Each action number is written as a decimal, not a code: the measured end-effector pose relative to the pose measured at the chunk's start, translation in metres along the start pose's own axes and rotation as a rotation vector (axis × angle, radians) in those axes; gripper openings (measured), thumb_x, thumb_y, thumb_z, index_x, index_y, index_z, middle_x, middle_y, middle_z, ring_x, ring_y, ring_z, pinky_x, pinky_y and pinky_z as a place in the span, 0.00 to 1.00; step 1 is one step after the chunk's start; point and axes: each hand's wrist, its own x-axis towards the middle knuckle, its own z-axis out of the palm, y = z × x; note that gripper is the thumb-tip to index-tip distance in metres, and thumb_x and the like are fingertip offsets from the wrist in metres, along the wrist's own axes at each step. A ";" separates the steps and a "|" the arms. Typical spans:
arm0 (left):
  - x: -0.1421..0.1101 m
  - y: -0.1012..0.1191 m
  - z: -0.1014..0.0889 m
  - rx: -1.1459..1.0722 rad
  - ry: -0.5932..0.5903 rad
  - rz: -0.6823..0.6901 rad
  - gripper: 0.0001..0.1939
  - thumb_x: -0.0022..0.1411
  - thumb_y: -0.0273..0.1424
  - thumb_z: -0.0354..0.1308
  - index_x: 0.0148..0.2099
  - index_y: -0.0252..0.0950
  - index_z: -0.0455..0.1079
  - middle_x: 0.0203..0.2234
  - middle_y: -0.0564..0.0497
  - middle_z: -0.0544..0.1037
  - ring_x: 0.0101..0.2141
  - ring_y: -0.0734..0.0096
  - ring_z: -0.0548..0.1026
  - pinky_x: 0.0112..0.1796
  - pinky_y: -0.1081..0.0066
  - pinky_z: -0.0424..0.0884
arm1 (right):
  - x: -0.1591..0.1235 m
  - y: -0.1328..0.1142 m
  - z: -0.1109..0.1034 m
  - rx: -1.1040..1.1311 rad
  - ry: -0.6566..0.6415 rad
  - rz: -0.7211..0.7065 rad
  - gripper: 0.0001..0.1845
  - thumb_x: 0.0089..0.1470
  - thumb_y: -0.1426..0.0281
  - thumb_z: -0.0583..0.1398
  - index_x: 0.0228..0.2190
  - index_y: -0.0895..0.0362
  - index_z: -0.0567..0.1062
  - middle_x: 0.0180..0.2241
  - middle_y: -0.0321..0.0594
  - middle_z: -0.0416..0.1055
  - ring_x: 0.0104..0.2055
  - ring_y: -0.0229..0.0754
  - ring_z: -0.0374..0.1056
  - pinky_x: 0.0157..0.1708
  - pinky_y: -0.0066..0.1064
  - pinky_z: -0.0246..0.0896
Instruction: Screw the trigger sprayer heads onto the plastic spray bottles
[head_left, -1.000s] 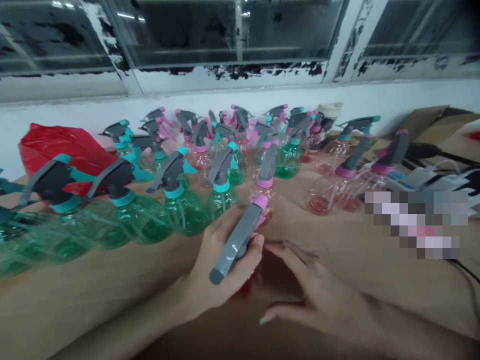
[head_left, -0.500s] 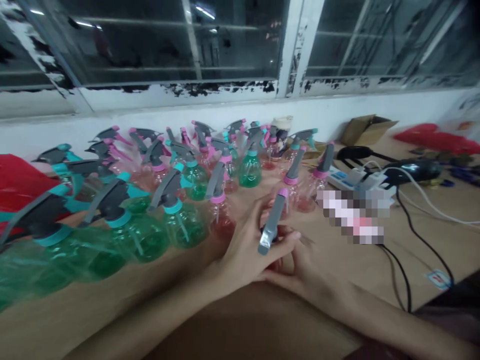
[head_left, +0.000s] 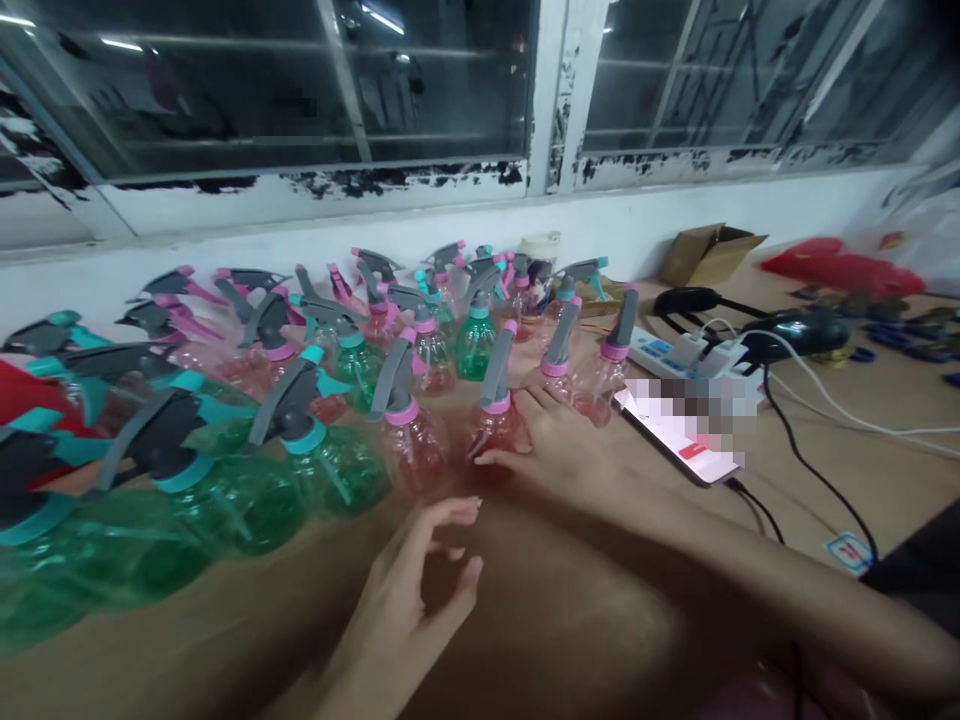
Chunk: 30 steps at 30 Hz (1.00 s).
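A clear pink spray bottle [head_left: 495, 440] with a grey trigger head and pink collar stands upright on the table. My right hand [head_left: 562, 450] curls around its right side, thumb across the front and fingers behind. My left hand [head_left: 412, 590] is in front of the bottles, holding nothing, its fingers curved and apart from the thumb. To the left of the held bottle is another pink spray bottle [head_left: 414, 445]. A green spray bottle [head_left: 341, 470] with a turquoise collar stands farther left. Two more pink-collared bottles are just behind my right hand.
Several green and pink spray bottles fill the left and back of the table [head_left: 247, 620]. On the right lie a phone [head_left: 679, 435], a power strip [head_left: 649, 352] with cables and a black object [head_left: 799, 335]. A cardboard box [head_left: 709, 255] stands by the wall.
Both hands were together around the pink spray bottle. It now stands farther left and back among the others; my left hand has let go and drawn back toward me. The view has shifted right.
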 end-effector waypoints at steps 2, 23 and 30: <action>-0.003 -0.004 0.002 0.020 -0.035 -0.006 0.14 0.64 0.31 0.50 0.51 0.50 0.58 0.47 0.54 0.70 0.44 0.64 0.73 0.44 0.57 0.72 | 0.005 -0.001 0.000 -0.004 0.009 0.013 0.32 0.48 0.55 0.63 0.49 0.61 0.66 0.49 0.52 0.67 0.52 0.56 0.63 0.44 0.44 0.64; 0.007 -0.009 0.001 0.038 -0.136 0.012 0.09 0.64 0.30 0.49 0.46 0.46 0.63 0.40 0.54 0.76 0.38 0.67 0.76 0.38 0.64 0.74 | -0.018 0.031 -0.029 0.007 0.261 0.242 0.19 0.55 0.53 0.55 0.38 0.55 0.71 0.34 0.43 0.74 0.31 0.46 0.70 0.29 0.36 0.63; 0.017 0.001 0.009 0.007 -0.159 0.044 0.10 0.64 0.30 0.48 0.47 0.46 0.62 0.40 0.52 0.76 0.39 0.67 0.76 0.38 0.64 0.74 | -0.006 0.058 -0.012 0.068 0.222 0.277 0.30 0.52 0.53 0.57 0.51 0.58 0.62 0.48 0.54 0.69 0.35 0.51 0.72 0.31 0.42 0.64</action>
